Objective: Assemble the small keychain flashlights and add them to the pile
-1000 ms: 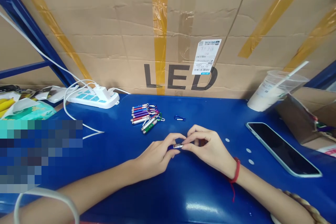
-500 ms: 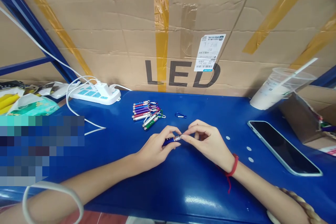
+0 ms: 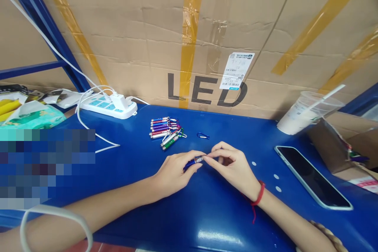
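In my left hand (image 3: 176, 171) is a small blue keychain flashlight (image 3: 191, 163) with a silver end, gripped between thumb and fingers. My right hand (image 3: 233, 167) pinches thumb and forefinger together right at the silver end. Whatever sits between those fingertips is too small to make out. Just beyond the hands, a loose blue carabiner clip (image 3: 203, 135) lies on the table. Left of it is a row of several similar flashlights (image 3: 165, 130) in blue, purple, red, silver and green, with clips attached.
On the blue table (image 3: 224, 212) stand a white power strip (image 3: 109, 106) with cables, a plastic cup (image 3: 298, 115) with a straw, and a phone (image 3: 313, 177). Several pale round spots (image 3: 276, 176) lie near the phone. A large cardboard box (image 3: 141, 43) closes off the back; an open carton (image 3: 339, 153) stands right.
The view has tilted and shifted slightly. My left forefinger now stretches further along the flashlight toward its silver end. The right hand's pinch stays at that end.
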Tool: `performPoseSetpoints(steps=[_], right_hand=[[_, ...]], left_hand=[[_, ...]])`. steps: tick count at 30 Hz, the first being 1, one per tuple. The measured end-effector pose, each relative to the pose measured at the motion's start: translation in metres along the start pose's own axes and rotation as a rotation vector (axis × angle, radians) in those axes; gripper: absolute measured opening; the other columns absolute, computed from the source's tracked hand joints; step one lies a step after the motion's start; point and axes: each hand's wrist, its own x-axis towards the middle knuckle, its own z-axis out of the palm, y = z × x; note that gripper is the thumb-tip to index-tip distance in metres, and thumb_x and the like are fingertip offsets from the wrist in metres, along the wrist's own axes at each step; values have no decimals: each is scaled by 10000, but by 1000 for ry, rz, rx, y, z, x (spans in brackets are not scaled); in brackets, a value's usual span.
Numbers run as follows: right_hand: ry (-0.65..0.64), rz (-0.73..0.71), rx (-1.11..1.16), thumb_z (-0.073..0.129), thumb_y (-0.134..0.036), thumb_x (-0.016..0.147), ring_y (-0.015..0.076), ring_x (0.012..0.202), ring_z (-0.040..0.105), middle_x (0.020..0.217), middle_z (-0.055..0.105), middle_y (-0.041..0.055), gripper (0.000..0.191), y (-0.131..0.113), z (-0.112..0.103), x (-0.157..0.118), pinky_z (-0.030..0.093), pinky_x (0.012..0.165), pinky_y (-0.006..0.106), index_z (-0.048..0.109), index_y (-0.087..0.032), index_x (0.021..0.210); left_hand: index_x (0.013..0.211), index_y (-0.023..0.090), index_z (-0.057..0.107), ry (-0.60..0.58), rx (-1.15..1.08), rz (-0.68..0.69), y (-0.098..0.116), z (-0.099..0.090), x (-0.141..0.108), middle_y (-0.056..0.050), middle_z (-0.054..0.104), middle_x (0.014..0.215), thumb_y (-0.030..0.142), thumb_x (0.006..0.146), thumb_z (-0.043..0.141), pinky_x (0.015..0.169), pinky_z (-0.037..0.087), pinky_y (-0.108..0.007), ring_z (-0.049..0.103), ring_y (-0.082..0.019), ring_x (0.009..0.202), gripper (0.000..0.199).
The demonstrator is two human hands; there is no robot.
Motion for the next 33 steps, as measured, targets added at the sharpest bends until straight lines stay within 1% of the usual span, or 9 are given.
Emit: performPoseSetpoints(steps=[4, 8, 10, 12, 18, 22, 26, 30, 33], right_hand=[[-23, -4, -12, 590, -353, 774, 50, 441, 418, 712, 557, 29, 229, -1, 0, 0, 371, 407, 203, 695, -165, 697], [15, -6, -64, 615, -350, 754, 49, 436, 432, 742, 574, 29, 196, -3, -1, 1, 384, 413, 205, 682, -169, 717], [50, -31, -83, 621, -341, 751, 47, 431, 429, 765, 583, 27, 173, -3, -2, 1, 394, 416, 204, 673, -177, 751], [70, -68, -100, 623, -327, 755, 47, 431, 428, 783, 595, 24, 154, -3, -3, 0, 406, 423, 202, 666, -188, 806], [30, -232, -137, 589, -282, 796, 44, 454, 450, 868, 623, 35, 176, -1, -5, -3, 447, 470, 197, 654, -203, 939], [-1, -325, -170, 572, -254, 815, 66, 567, 536, 893, 621, 34, 196, 3, -7, -4, 456, 506, 184, 645, -224, 994], [-11, -362, -213, 551, -208, 830, 94, 711, 590, 892, 616, 23, 200, 4, -8, -4, 483, 613, 191, 649, -248, 999], [-34, -382, -229, 550, -218, 830, 99, 714, 600, 907, 612, 25, 198, 6, -7, -4, 499, 658, 205, 658, -259, 990], [-42, -402, -236, 536, -227, 837, 107, 708, 605, 899, 613, 34, 185, 7, -9, -4, 507, 674, 219, 670, -249, 962]], left_hand=[[1035, 259, 585, 73, 122, -25, 0, 1, -1, -3, 665, 914, 304, 853, 457, 779, 461, -257, 616, -162, 831, 227], [1030, 262, 565, 79, 161, -40, 2, 0, -1, 7, 658, 882, 317, 860, 441, 667, 463, -224, 613, -154, 788, 218], [1026, 259, 549, 78, 150, -51, 3, -1, -1, 13, 654, 858, 309, 864, 430, 609, 450, -205, 611, -149, 768, 207], [1024, 255, 532, 74, 139, -54, 4, -2, 0, 18, 649, 843, 300, 870, 419, 593, 439, -201, 608, -143, 748, 197], [1088, 253, 511, 52, 153, -33, 2, -2, -1, 4, 611, 819, 285, 891, 377, 642, 437, -232, 584, -143, 717, 241], [1105, 246, 510, 25, 168, -20, 2, -2, -2, -4, 590, 793, 269, 902, 346, 659, 435, -248, 566, -153, 738, 262], [1083, 240, 511, 24, 178, -17, 4, -4, -1, -6, 583, 826, 267, 916, 320, 677, 428, -257, 549, -157, 780, 255], [1081, 239, 501, -6, 209, -12, 5, -4, -1, -5, 571, 821, 269, 922, 310, 653, 418, -260, 537, -162, 782, 251], [1103, 239, 478, -30, 211, 34, 4, -2, -1, -9, 578, 905, 257, 924, 308, 705, 416, -265, 527, -158, 825, 247]])
